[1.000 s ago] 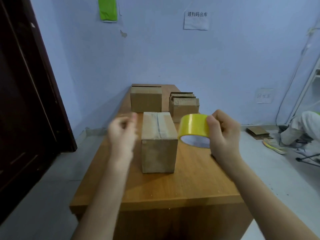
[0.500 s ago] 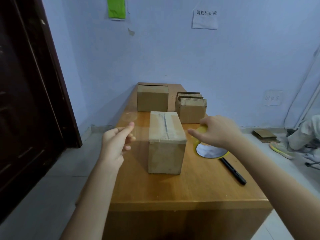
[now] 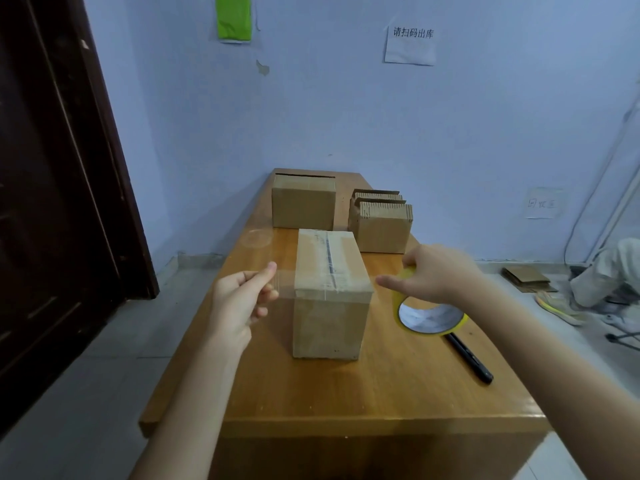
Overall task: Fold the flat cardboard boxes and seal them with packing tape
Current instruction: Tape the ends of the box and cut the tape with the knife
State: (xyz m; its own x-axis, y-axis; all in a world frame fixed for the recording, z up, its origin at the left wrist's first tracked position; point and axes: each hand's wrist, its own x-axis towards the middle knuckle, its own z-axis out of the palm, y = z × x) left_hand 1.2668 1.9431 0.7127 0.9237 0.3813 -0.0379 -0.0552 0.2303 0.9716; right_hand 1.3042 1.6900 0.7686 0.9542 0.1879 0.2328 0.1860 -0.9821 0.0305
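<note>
Tape now stretched across box (taut)

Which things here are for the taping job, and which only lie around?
For the job: near box, tape roll, pulled tape strip, far box, flat cardboard stack.
Lying about: pen, wall note, shoe, floor cardboard.

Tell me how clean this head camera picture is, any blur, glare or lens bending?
Head view: mostly sharp, with slight softness on the left hand and right hand; soft, even light with a faint sheen on the wooden table; the clear tape strip is nearly invisible beside the sealed brown cardboard box; wide-angle bending curves the dark door.
</note>
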